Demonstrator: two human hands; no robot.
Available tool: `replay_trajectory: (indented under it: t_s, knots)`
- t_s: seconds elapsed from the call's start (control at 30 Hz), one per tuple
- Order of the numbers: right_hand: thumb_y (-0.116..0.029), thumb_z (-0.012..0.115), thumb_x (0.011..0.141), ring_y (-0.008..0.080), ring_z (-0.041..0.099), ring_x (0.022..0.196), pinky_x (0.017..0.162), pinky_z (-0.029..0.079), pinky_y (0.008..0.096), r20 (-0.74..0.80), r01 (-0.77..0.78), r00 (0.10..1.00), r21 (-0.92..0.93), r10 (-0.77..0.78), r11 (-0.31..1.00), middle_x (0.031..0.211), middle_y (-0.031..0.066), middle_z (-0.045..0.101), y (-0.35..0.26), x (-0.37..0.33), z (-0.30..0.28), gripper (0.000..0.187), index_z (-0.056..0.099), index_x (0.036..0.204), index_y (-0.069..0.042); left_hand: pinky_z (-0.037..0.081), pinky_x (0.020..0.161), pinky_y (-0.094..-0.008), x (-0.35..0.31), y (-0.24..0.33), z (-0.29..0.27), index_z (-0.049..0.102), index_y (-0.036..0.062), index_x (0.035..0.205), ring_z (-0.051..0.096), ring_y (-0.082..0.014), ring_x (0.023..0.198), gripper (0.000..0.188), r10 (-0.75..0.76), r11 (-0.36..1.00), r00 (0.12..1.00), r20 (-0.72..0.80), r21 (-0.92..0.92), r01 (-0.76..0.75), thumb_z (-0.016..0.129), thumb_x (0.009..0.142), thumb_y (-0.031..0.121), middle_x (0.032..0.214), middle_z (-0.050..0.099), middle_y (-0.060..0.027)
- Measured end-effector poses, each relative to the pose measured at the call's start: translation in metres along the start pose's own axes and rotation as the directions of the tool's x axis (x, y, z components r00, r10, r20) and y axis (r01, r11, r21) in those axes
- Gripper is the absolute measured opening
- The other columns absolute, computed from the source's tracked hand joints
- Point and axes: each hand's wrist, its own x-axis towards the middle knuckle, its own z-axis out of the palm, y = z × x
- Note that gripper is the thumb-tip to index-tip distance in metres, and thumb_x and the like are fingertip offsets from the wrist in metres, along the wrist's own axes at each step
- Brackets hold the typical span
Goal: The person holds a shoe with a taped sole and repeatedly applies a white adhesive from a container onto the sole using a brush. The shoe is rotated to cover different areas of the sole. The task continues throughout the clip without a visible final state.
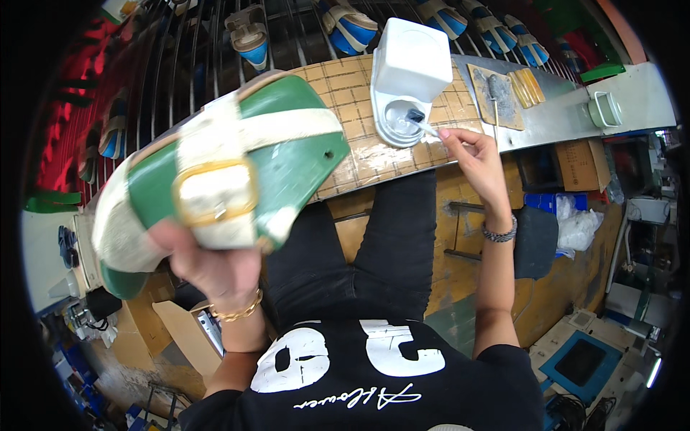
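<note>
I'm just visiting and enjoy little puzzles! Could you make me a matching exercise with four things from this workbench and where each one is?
Things:
1. green shoe form
2. white-handled brush
3. white container
4. yellow sticks

Places:
A. standing on the grid-patterned surface
B. lying by the grey-smeared board
C. gripped in the left hand
D. between the fingers of the right hand

Right pairs: 1-C, 2-D, 3-A, 4-B
</note>
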Motion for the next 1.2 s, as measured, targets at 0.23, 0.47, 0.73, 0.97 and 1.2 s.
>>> replay_trajectory:
  t_s: [0.23, 0.47, 0.73, 0.97, 1.2]
  knots:
    - [-0.001, 0.081, 0.080, 0.0149, 0.060, 0.080, 0.071, 0.046, 0.0255, -0.199, 0.631, 0.634, -0.427, -0.748, 0.648, 0.089, 0.0054, 0.068, -0.071, -0.006, -0.010, 0.021, 0.081, 0.100, -0.006, 0.053, 0.101, -0.0387, -0.003, -0.042, 0.006, 0.026, 0.0039, 0.158, 0.058, -0.0280, 0.126, 0.091, 0.127, 0.418, 0.901, 0.415, 0.801, -0.428, 0.078, 0.085, 0.016, 0.142, 0.054, -0.0236]
    - [0.001, 0.081, 0.075, 0.0138, 0.059, 0.076, 0.067, 0.044, 0.0239, -0.129, 0.690, 0.688, -0.188, -0.714, 0.699, 0.086, 0.0048, 0.064, -0.119, -0.056, 0.025, 0.023, 0.081, 0.097, -0.008, 0.056, 0.098, -0.0325, -0.003, -0.072, -0.018, 0.025, -0.0030, 0.156, 0.064, -0.0314, 0.120, 0.081, 0.219, -0.044, 0.649, 0.728, 0.672, -0.739, 0.068, 0.088, -0.004, 0.145, 0.050, -0.0288]
    - [0.007, 0.075, 0.078, 0.0163, 0.058, 0.084, 0.075, 0.043, 0.0256, -0.110, 0.715, 0.624, -0.321, -0.774, 0.621, 0.090, 0.0082, 0.064, -0.128, -0.047, 0.025, 0.021, 0.078, 0.098, 0.002, 0.060, 0.074, -0.0305, -0.001, -0.058, 0.010, 0.059, -0.0170, 0.126, 0.074, -0.0367, 0.097, 0.036, 0.253, -0.100, 0.515, 0.819, 0.551, -0.828, 0.060, 0.094, -0.001, 0.124, 0.057, -0.0449]
    - [0.008, 0.079, 0.071, 0.0176, 0.059, 0.085, 0.073, 0.045, 0.0261, 0.021, 0.844, 0.428, -0.365, -0.903, 0.392, 0.095, 0.0106, 0.064, -0.135, -0.040, 0.008, 0.029, 0.079, 0.098, -0.001, 0.061, 0.075, -0.0321, -0.007, -0.048, 0.016, 0.062, -0.0163, 0.121, 0.073, -0.0398, 0.100, 0.032, 0.214, -0.075, 0.540, 0.814, 0.565, -0.822, 0.062, 0.092, -0.002, 0.123, 0.057, -0.0460]
    - [0.010, 0.077, 0.070, 0.0182, 0.057, 0.084, 0.071, 0.043, 0.0254, 0.101, 0.828, 0.521, -0.300, -0.848, 0.473, 0.093, 0.0115, 0.062, -0.136, -0.043, -0.002, 0.030, 0.078, 0.098, 0.000, 0.061, 0.081, -0.0361, -0.013, -0.044, 0.020, 0.061, -0.0158, 0.122, 0.070, -0.0433, 0.106, 0.034, 0.176, -0.043, 0.570, 0.803, 0.584, -0.810, 0.063, 0.092, -0.002, 0.125, 0.055, -0.0466]
